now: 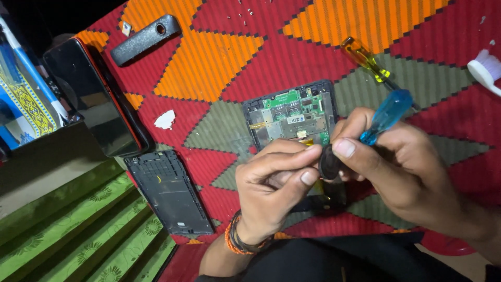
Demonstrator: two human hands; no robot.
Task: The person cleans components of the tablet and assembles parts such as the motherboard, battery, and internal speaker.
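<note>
1 head-worn camera looks steeply down from close above at the patterned cloth [219, 57]; the left hand [271, 183] and right hand [407, 167] fill the lower centre and right of the frame.

The opened phone [292, 116] lies on the mat [209, 57], behind both hands; the back cover [169, 192] lies left, the screwdriver [367, 60] right.

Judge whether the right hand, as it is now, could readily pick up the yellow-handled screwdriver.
Probably not at once: the right hand already grips a blue-handled screwdriver and pinches a small black part. The yellow-handled screwdriver lies uncovered just beyond it.
</note>
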